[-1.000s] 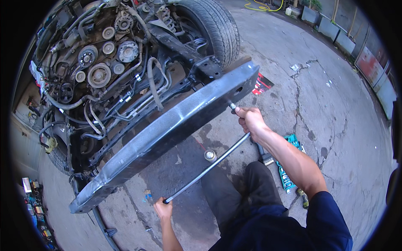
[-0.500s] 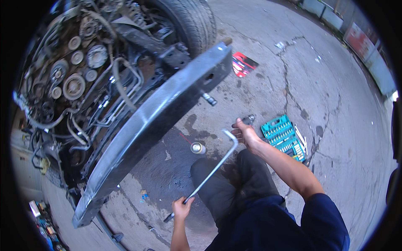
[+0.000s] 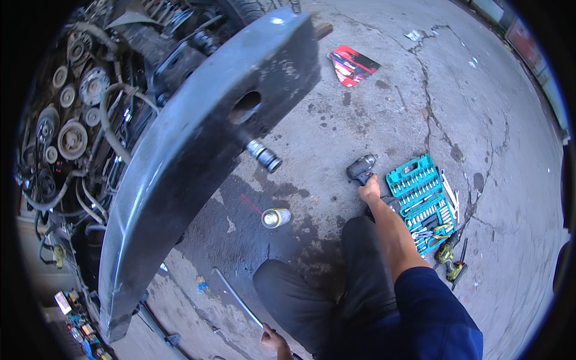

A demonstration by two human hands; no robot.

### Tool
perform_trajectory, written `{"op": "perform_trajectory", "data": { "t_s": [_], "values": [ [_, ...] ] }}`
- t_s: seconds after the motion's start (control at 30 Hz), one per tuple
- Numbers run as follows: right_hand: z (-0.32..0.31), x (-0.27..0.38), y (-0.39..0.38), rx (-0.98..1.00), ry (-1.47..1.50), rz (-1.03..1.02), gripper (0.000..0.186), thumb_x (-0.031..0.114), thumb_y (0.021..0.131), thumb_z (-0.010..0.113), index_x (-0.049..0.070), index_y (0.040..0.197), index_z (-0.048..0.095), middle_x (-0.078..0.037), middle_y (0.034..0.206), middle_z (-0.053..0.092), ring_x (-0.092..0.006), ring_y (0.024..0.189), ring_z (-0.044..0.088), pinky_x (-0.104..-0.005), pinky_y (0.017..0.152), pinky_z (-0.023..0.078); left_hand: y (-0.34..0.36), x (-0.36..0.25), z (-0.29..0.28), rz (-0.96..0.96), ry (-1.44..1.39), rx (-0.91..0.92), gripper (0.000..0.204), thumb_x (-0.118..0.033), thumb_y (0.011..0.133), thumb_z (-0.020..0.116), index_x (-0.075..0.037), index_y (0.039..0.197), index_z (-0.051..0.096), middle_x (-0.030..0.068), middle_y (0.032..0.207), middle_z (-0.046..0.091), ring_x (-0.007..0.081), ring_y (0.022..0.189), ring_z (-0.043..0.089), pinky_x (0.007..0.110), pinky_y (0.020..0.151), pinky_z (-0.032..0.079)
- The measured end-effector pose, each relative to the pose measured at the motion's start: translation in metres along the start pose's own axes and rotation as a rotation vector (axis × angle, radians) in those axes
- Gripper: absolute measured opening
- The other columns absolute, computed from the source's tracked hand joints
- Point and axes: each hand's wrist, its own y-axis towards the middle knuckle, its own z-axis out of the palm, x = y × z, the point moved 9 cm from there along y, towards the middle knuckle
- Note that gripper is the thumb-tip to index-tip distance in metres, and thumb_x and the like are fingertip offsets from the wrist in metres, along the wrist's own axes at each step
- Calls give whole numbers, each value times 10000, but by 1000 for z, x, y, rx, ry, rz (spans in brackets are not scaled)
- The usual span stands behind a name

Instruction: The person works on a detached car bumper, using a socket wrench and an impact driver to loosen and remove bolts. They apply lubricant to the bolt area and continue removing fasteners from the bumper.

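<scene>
My right hand [image 3: 370,189] is closed around the grip of a dark cordless impact wrench [image 3: 360,167], beside the teal socket set. Low in the picture, my left hand [image 3: 274,339] grips a long silver breaker bar [image 3: 238,297] with a bent head; its lower end is hidden. A chrome socket [image 3: 264,156] sticks out from the face of the grey bumper beam [image 3: 198,141], below a round hole. Between the beam and my knees stands a spray can [image 3: 276,218] with a thin red straw.
The open teal socket case [image 3: 424,195] lies right, with spanners [image 3: 450,195] and a green-black cordless drill [image 3: 450,261] near it. A red sheet [image 3: 353,65] lies ahead on cracked concrete. Engine pulleys [image 3: 72,140] are exposed behind the beam; loose items [image 3: 81,327] sit lower left.
My right hand has left the head of the breaker bar and now holds the impact wrench. The left hand has lowered the bar toward me. The view has moved closer to the beam.
</scene>
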Motion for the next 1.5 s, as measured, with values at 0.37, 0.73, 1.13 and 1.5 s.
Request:
{"op": "perform_trajectory", "data": {
  "t_s": [0.37,0.73,1.13,1.5],
  "values": [
    [-207,109,-191,14,491,-644,276,69,858,740,-28,1091,628,-84,935,714,-147,809,668,-299,746,544,-8,108,160,47,440,569,307,-278,904,683,28,902,705,173,824,738,329,668,724,436,596,577],
    [-208,218,-340,306,1134,-802,95,-3,887,689,30,969,653,12,732,631,-79,574,575,-251,532,484,31,-274,33,545,-560,317,180,-180,960,652,-1,970,642,109,869,693,197,762,650,366,684,505],
    [-202,241,-337,-118,534,-1136,284,69,748,777,-3,984,636,-172,794,716,-306,754,725,-397,688,564,-168,-634,-2,196,-1275,1468,415,-362,1057,501,7,1231,578,149,1223,666,252,1119,645,399,967,522],
    [-189,253,-333,-5,514,-1091,242,4,743,720,3,975,651,-181,794,712,-296,763,729,-388,708,559,-169,-629,9,69,-1421,1468,355,-348,1048,526,-15,1143,605,115,1067,684,242,979,670,393,893,555]
  ]
}}
